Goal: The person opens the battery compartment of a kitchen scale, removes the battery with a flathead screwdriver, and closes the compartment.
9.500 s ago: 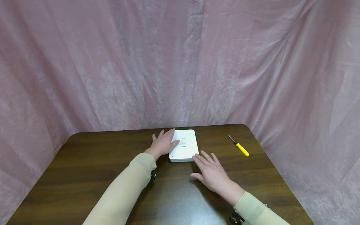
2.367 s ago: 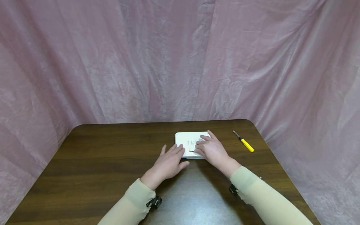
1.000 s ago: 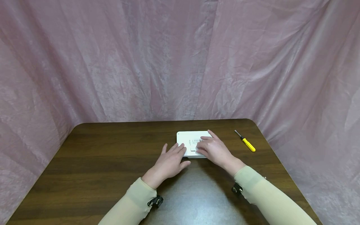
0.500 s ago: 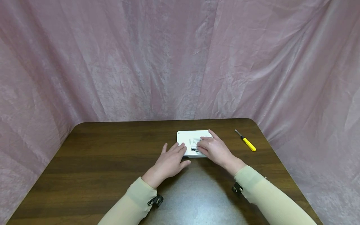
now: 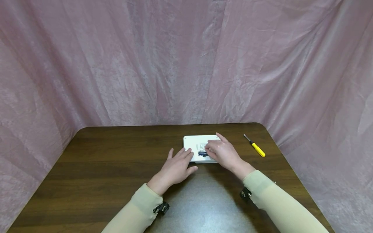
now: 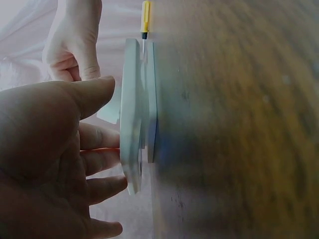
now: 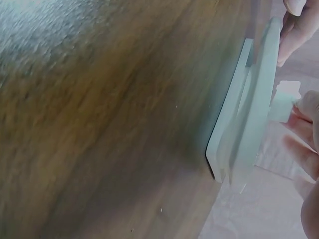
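Note:
A white flat device [image 5: 193,139] with rounded corners, like a kitchen scale turned label side up, lies on the table. Its battery compartment [image 5: 202,154] is uncovered, with dark batteries showing in it. My left hand [image 5: 173,169] rests straight fingers on the device's near left corner, the thumb off to the side. My right hand [image 5: 224,154] is over the device's right part and pinches a small white battery cover [image 7: 285,102] between thumb and fingertips. In the right wrist view that cover stands up from the device's surface.
A screwdriver [image 5: 256,148] with a yellow handle lies to the right of the device. The brown wooden table [image 5: 116,158] ends at a pink curtain [image 5: 163,71] behind and at both sides.
The device was turned sideways since the earliest frame. The right hand has lifted the battery cover off the compartment, baring the batteries. The left hand has stayed in place over the last second.

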A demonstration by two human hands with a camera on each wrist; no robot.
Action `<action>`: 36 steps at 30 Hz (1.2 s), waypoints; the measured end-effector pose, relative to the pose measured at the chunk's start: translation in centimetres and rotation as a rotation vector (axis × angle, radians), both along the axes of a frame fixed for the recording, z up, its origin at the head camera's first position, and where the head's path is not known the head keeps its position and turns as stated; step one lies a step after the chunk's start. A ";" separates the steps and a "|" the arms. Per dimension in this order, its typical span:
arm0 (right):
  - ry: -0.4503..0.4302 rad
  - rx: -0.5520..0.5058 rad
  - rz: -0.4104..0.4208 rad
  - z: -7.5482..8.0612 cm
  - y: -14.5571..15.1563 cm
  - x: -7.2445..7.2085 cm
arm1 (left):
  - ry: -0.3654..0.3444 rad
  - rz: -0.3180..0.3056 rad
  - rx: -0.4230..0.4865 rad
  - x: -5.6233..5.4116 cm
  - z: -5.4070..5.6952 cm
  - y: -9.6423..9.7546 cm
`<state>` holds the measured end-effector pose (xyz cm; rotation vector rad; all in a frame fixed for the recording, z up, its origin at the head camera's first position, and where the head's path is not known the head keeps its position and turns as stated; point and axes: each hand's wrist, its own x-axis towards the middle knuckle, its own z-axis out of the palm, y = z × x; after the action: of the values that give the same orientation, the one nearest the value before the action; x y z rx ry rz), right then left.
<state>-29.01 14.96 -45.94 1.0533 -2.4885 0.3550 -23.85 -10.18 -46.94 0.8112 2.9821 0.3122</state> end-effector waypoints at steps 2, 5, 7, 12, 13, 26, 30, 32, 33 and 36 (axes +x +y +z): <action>0.017 -0.009 0.015 0.2 0.2 0.0 | -0.003 0.001 0.000 0.0 0.0 0.0; 0.054 -0.013 0.036 0.5 0.4 0.0 | -0.004 0.003 -0.002 0.0 0.0 0.0; 0.081 -0.008 0.041 0.5 0.6 0.0 | -0.004 0.005 -0.002 0.0 0.1 0.0; 0.101 0.004 0.034 0.6 1.2 0.1 | -0.008 0.006 0.004 0.1 0.0 0.0; 0.097 0.003 0.031 0.7 1.4 0.2 | -0.009 0.006 0.004 0.1 0.0 0.0; 0.021 0.021 -0.085 1.3 4.2 0.3 | -0.010 0.004 0.002 0.1 -0.1 -0.1; 0.006 0.035 -0.117 1.4 5.3 0.1 | -0.012 0.002 0.004 0.1 0.0 -0.1; 0.007 0.041 -0.127 1.4 5.9 -0.1 | -0.011 0.002 0.005 0.1 0.1 -0.1; 0.007 0.042 -0.132 1.4 6.2 -0.1 | -0.011 0.001 0.007 0.1 0.2 -0.1; 0.031 0.043 -0.134 1.3 7.2 -0.5 | -0.017 0.000 0.008 0.1 0.3 -0.1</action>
<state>-29.48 22.18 -44.62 0.8954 -2.5333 0.2436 -23.72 -10.23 -46.67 0.8059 2.9669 0.3298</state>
